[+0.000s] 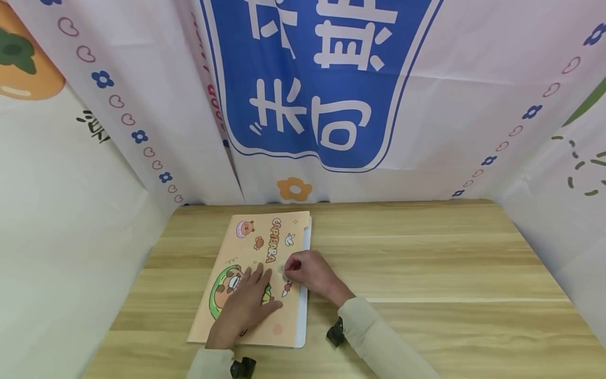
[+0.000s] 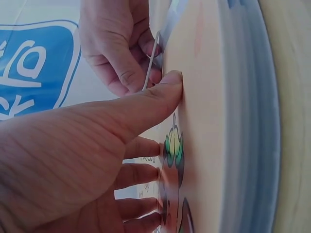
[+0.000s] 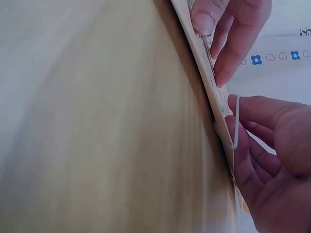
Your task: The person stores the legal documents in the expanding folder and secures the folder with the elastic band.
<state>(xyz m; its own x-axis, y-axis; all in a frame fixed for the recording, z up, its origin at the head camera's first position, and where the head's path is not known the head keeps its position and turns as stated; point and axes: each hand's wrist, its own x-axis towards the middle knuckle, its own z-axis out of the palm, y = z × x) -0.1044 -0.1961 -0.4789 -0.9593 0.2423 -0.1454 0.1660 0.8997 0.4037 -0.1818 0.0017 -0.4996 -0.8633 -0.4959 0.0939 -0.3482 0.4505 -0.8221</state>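
Observation:
A peach-coloured document folder (image 1: 251, 251) with cartoon capybaras and "CAPYBARA" lettering lies on the table. Several layered bluish edges show along its side in the left wrist view. My left hand (image 1: 246, 305) rests on the cover, fingers spread, thumb toward the right side. Near the folder's right edge, my right hand (image 1: 310, 271) pinches a thin whitish cord (image 3: 236, 121) between thumb and fingers. That cord (image 2: 151, 58) stands out from the cover in a bent loop. Where its end meets the folder is hidden by the fingers.
Beneath everything is a wood-grain table (image 1: 426, 273), stretching to the right of the folder. A printed cloth (image 1: 402, 131) with a blue panel hangs along the back edge, and pale cloth flanks both sides. Each wrist wears a small black camera (image 1: 336, 332).

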